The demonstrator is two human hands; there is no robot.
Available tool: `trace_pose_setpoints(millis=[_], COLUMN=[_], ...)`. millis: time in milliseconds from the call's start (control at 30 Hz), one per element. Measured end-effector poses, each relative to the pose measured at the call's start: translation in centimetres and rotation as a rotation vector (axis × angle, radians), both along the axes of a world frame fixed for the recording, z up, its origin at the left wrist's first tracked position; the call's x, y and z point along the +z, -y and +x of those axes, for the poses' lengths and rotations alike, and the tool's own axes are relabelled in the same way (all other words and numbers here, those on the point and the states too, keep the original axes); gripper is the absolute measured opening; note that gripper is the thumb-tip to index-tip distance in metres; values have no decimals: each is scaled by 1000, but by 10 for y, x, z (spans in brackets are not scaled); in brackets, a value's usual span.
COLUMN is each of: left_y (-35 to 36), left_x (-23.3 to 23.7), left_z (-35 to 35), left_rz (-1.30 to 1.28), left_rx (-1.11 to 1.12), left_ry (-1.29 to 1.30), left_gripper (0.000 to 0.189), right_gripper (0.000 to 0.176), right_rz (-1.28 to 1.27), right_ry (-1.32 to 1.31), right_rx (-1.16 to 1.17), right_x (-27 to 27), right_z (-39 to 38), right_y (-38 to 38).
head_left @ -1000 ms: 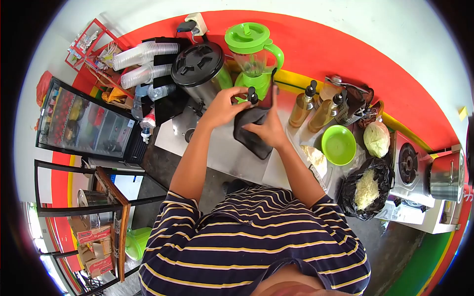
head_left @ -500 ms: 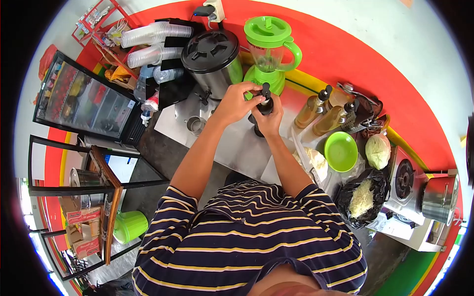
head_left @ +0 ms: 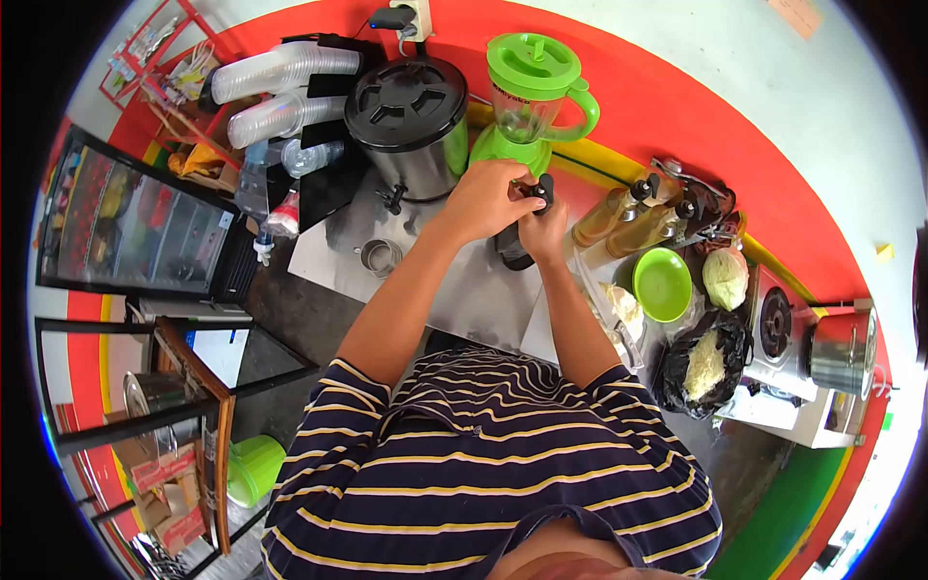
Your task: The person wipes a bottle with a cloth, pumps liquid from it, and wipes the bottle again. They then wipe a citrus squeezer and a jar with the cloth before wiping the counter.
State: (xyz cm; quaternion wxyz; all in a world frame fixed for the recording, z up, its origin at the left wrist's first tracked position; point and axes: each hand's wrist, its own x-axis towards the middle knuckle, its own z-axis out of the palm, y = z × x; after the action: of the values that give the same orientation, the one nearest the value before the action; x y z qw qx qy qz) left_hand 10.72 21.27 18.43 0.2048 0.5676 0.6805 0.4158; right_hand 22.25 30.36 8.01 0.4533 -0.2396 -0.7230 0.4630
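A dark bottle [head_left: 513, 251] with a black top stands tilted over the steel counter, partly covered by my hands. Wrapped around its upper part is my right hand [head_left: 544, 230]. My left hand [head_left: 491, 200] pinches the black top [head_left: 543, 191] between its fingers and thumb. The green blender [head_left: 522, 121] is just behind my hands. To their right are two bottles of yellowish liquid [head_left: 601, 218] with black tops. A metal cup [head_left: 380, 256] sits left of my left forearm.
A steel drink dispenser [head_left: 411, 121] and stacked plastic cups [head_left: 280, 72] are at the back left. On the right are a green bowl [head_left: 663, 284], a cabbage [head_left: 725, 278], a black bag of shredded cabbage [head_left: 677, 377], a gas stove [head_left: 778, 324] and a pot [head_left: 839, 358].
My hands and the dark bottle's top have shifted slightly right, and the bottle leans more. My left hand stays at its top. The whole view has turned a little.
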Motion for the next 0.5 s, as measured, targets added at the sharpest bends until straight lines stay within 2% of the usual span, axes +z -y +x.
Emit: trace_pose_setpoints(millis=[100, 167, 267, 333, 433, 500], left_y=[-5, -6, 1, -6, -6, -6], left_x=[-8, -17, -7, -23, -32, -25], left_z=[-8, -14, -16, -22, -22, -24], left_rz=[51, 64, -28, 11, 45, 65], left_rx=[-86, -178, -243, -284, -309, -308], left_ry=[52, 250, 239, 256, 209, 129], left_gripper=[37, 36, 36, 38, 40, 41], right_gripper=[26, 31, 42, 47, 56, 60], right_rz=[-53, 41, 160, 191, 157, 24], right_ry=[-46, -51, -48, -26, 100, 195], right_rx=[-42, -70, -130, -187, -255, -146], right_x=[-9, -16, -12, -15, -22, -10], right_z=[-1, 0, -1, 2, 13, 16], right_y=[8, 9, 20, 25, 31, 31])
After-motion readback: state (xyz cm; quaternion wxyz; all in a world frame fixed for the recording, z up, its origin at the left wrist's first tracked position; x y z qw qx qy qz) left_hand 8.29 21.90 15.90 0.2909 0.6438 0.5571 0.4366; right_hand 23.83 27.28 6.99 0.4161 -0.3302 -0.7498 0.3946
